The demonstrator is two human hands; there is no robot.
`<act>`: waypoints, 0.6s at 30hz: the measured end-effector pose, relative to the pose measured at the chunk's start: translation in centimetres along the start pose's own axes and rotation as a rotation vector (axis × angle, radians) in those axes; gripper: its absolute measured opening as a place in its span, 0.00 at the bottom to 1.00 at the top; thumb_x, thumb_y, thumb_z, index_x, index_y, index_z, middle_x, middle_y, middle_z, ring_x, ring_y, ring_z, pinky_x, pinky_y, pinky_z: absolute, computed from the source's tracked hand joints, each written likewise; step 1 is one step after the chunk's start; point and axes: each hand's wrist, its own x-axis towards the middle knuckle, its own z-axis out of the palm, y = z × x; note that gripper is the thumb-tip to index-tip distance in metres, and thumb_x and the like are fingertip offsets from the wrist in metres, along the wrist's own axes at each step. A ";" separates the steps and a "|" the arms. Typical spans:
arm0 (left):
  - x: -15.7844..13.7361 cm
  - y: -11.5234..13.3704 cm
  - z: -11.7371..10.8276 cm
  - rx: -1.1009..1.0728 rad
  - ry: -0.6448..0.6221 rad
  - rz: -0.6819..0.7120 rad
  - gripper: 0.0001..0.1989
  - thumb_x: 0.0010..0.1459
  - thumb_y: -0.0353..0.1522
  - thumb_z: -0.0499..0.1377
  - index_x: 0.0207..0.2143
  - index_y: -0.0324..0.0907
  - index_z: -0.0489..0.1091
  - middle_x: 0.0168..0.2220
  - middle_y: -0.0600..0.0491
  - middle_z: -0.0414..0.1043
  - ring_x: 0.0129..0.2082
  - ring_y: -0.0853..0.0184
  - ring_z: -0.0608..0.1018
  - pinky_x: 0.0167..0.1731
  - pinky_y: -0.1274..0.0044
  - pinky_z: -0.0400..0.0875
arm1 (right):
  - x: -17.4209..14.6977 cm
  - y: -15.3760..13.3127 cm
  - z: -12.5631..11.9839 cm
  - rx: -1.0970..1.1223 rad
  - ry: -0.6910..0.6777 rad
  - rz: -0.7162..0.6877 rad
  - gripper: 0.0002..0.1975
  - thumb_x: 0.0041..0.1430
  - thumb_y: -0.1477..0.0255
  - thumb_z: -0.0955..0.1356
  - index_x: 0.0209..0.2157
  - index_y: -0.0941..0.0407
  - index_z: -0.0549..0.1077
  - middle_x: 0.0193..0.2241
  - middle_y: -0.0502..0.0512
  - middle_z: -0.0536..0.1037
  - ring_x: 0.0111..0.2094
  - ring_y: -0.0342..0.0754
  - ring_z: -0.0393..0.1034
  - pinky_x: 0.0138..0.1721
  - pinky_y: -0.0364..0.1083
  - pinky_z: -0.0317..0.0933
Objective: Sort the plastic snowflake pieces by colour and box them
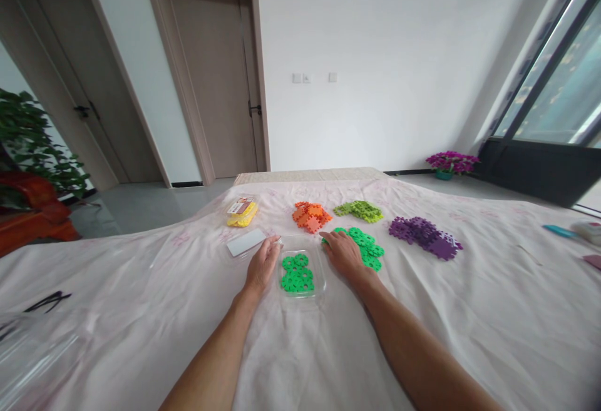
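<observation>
A clear plastic container [320, 283] sits on the cloth in front of me, with several green notched discs [297, 273] inside. My left hand [263, 264] is closed at its left side, fingertips on the rim near the upper left corner. To the right of the container, my right hand [346, 253] reaches over the left part of a pile of green interlocking discs [370, 251]. Its fingers bend down, and a bit of green shows under the fingertips. The palm hides part of that pile. A clear lid with a white label [246, 243] lies left of my left hand.
Beyond lie piles of orange pieces [312, 217], light green pieces [360, 210] and purple pieces [425, 237]. A clear box of yellow pieces [243, 211] stands back left. Clear plastic [37, 361] lies at the near left, a blue item [558, 231] at far right.
</observation>
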 end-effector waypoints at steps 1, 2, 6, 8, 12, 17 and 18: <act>0.0 -0.1 0.0 -0.005 -0.010 0.015 0.22 0.62 0.48 0.52 0.53 0.48 0.68 0.51 0.49 0.76 0.52 0.62 0.76 0.54 0.70 0.67 | 0.0 0.0 0.0 -0.015 -0.007 0.004 0.18 0.68 0.69 0.60 0.57 0.50 0.71 0.44 0.57 0.78 0.47 0.52 0.68 0.45 0.46 0.56; 0.1 -0.2 0.0 -0.010 -0.019 0.029 0.22 0.62 0.48 0.52 0.53 0.48 0.67 0.51 0.48 0.76 0.52 0.62 0.76 0.54 0.70 0.66 | 0.0 0.0 -0.1 -0.022 -0.015 0.009 0.19 0.69 0.69 0.59 0.57 0.50 0.71 0.45 0.57 0.77 0.47 0.51 0.68 0.44 0.46 0.56; 0.2 -0.3 0.0 -0.013 -0.022 0.027 0.23 0.62 0.48 0.52 0.53 0.47 0.67 0.50 0.48 0.77 0.52 0.62 0.77 0.54 0.70 0.67 | 0.0 0.3 0.0 0.022 -0.046 0.032 0.20 0.69 0.71 0.58 0.58 0.49 0.70 0.46 0.57 0.77 0.47 0.49 0.69 0.43 0.44 0.57; 0.1 -0.2 -0.1 -0.013 -0.023 0.017 0.23 0.62 0.48 0.52 0.54 0.46 0.67 0.50 0.47 0.77 0.52 0.61 0.77 0.54 0.70 0.67 | 0.0 0.4 0.3 0.067 -0.029 0.041 0.19 0.68 0.70 0.59 0.58 0.49 0.69 0.47 0.56 0.77 0.49 0.49 0.69 0.44 0.44 0.58; 0.0 0.1 -0.1 -0.017 -0.025 0.008 0.24 0.61 0.48 0.52 0.54 0.47 0.68 0.50 0.48 0.77 0.52 0.61 0.77 0.54 0.70 0.67 | -0.1 0.6 0.8 0.163 0.031 0.082 0.18 0.66 0.68 0.62 0.55 0.50 0.71 0.50 0.55 0.77 0.51 0.49 0.69 0.47 0.44 0.58; 0.0 -0.2 -0.1 -0.006 -0.018 0.034 0.23 0.62 0.48 0.52 0.53 0.47 0.68 0.49 0.47 0.77 0.52 0.61 0.77 0.54 0.69 0.66 | 0.0 0.7 0.9 0.267 0.071 0.147 0.13 0.64 0.67 0.64 0.48 0.51 0.74 0.46 0.52 0.79 0.46 0.49 0.72 0.43 0.43 0.59; 0.1 -0.2 -0.1 -0.004 -0.016 0.038 0.23 0.62 0.48 0.52 0.53 0.47 0.68 0.49 0.47 0.77 0.52 0.61 0.77 0.54 0.69 0.66 | 0.1 0.7 0.9 0.281 0.071 0.148 0.12 0.64 0.67 0.64 0.46 0.51 0.74 0.44 0.51 0.79 0.44 0.48 0.72 0.42 0.43 0.59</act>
